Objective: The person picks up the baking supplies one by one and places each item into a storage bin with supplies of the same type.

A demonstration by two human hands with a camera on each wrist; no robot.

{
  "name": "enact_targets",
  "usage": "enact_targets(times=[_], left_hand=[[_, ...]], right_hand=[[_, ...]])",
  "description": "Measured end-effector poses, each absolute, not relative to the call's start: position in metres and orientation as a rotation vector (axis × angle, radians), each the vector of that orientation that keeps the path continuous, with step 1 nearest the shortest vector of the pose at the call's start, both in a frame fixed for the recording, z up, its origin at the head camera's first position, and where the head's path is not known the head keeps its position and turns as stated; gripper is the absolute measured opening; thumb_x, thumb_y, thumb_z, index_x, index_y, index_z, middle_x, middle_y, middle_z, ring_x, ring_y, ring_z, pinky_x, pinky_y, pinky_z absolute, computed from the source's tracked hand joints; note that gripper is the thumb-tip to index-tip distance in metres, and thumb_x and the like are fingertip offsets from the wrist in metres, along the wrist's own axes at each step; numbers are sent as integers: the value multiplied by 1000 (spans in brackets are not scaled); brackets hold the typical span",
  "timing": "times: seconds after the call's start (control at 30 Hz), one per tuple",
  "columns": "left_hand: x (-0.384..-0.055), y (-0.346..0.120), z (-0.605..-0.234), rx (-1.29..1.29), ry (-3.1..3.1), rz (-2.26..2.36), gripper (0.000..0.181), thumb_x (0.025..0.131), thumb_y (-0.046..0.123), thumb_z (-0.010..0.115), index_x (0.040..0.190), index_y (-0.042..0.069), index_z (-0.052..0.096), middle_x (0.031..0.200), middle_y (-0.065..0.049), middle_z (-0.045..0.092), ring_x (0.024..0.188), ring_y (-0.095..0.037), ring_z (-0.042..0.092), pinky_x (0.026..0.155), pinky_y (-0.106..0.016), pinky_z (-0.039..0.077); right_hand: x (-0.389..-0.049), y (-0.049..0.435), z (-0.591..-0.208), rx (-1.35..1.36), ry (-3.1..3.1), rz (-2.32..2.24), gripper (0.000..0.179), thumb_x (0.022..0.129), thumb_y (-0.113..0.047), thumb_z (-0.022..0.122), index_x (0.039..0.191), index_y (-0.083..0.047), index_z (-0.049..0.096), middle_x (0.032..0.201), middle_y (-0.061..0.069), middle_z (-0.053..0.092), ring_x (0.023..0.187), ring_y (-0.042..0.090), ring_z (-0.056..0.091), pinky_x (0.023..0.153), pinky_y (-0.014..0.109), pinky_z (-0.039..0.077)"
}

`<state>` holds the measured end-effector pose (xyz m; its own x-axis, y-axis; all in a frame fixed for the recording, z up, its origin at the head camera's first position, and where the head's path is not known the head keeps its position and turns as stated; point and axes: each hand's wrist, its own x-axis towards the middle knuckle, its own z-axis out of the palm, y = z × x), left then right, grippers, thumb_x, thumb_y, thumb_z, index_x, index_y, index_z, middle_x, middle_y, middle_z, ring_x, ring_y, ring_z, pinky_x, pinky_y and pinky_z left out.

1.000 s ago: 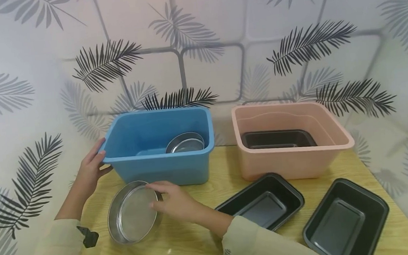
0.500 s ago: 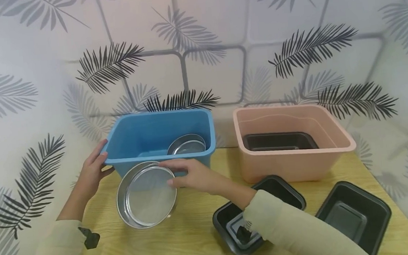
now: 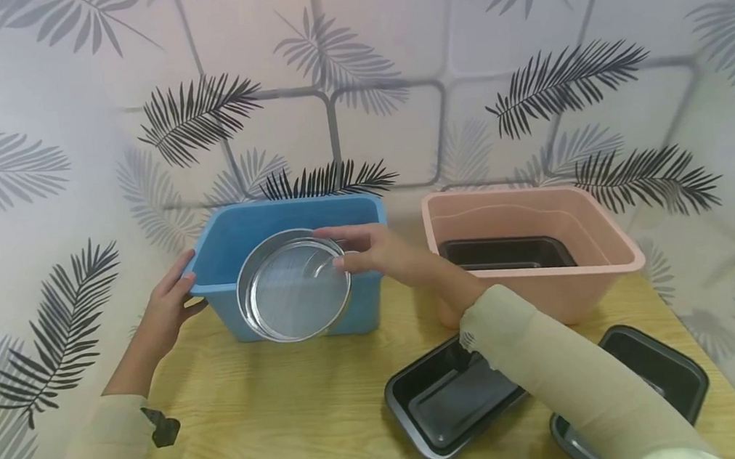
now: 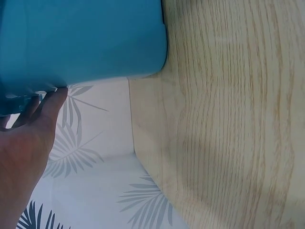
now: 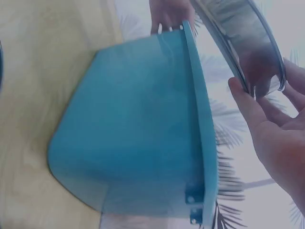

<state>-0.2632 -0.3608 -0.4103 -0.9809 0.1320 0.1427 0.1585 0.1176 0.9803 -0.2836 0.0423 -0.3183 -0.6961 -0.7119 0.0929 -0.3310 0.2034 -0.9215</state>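
Note:
A round silver cake pan (image 3: 297,290) is tilted in front of the blue bin (image 3: 230,314), its upper part overlapping the bin's opening. My right hand (image 3: 379,254) pinches the pan's right edge between thumb and fingers. In the right wrist view the pan (image 5: 245,38) hangs just beyond the bin's rim, apart from it, with my right hand (image 5: 281,138) at its edge. My left hand (image 3: 167,302) holds the bin's left rim. The left wrist view has my left hand (image 4: 33,138) with its fingertips at the bin's side, under the rim. The held pan hides most of the bin's inside.
Right of the blue bin stands a pink bin (image 3: 511,293) with a dark loaf pan (image 3: 507,252) inside. Two more dark rectangular pans lie on the wooden table (image 3: 280,427): one pan (image 3: 451,404) near the middle, another pan (image 3: 671,370) at right, partly under my sleeve.
My right hand has lifted the round cake pan off the table and carried it up and to the right, to the blue bin's opening. The left hand has stayed on the rim.

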Motion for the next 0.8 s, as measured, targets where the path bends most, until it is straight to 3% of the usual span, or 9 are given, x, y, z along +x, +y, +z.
enact_targets(times=[0.1, 0.17, 0.27, 0.37, 0.6, 0.8], left_hand=[[-263, -361, -409, -305, -2354, -2039, 66, 110, 35, 41, 164, 20, 6, 166, -28, -1, 147, -56, 13, 91, -20, 53], [-263, -361, -408, -303, -2369, -2032, 67, 110, 35, 40, 164, 21, 5, 167, -27, -1, 147, -55, 14, 100, -31, 50], [-263, -361, -408, -304, -2379, -2027, 67, 110, 35, 40, 164, 21, 3, 167, -27, -1, 148, -55, 13, 110, -53, 37], [-262, -361, -409, -309, -2376, -2037, 67, 110, 34, 39, 164, 19, 2, 167, -26, -2, 148, -55, 11, 110, -65, 25], [-261, -363, -409, -305, -2369, -2062, 68, 110, 33, 40, 164, 18, 2, 167, -26, -2, 148, -55, 10, 110, -66, 23], [-263, -363, -408, -319, -2368, -2065, 66, 110, 32, 40, 164, 20, 4, 167, -26, -2, 149, -53, 12, 110, -62, 26]], right_hand=[[-294, 48, -310, -974, 2162, -1455, 54, 98, -29, 67, 148, -38, 50, 150, -10, 52, 132, 18, 54, 104, 45, 50], [-302, 50, -307, -968, 2145, -1482, 55, 97, -28, 66, 149, -36, 50, 148, -5, 54, 130, 22, 56, 105, 47, 50], [-314, 51, -304, -967, 2121, -1551, 56, 96, -25, 67, 150, -30, 50, 148, 3, 55, 133, 23, 55, 108, 47, 48], [-326, 52, -303, -944, 2123, -1605, 56, 96, -21, 68, 149, -26, 52, 149, 5, 54, 133, 23, 55, 109, 48, 47], [-353, 52, -303, -823, 2106, -1658, 57, 95, -14, 68, 150, -20, 51, 150, 11, 53, 138, 35, 50, 113, 49, 43], [-369, 51, -306, -785, 2170, -1641, 56, 96, -10, 66, 149, -19, 52, 148, 15, 54, 134, 35, 54, 113, 48, 43]])
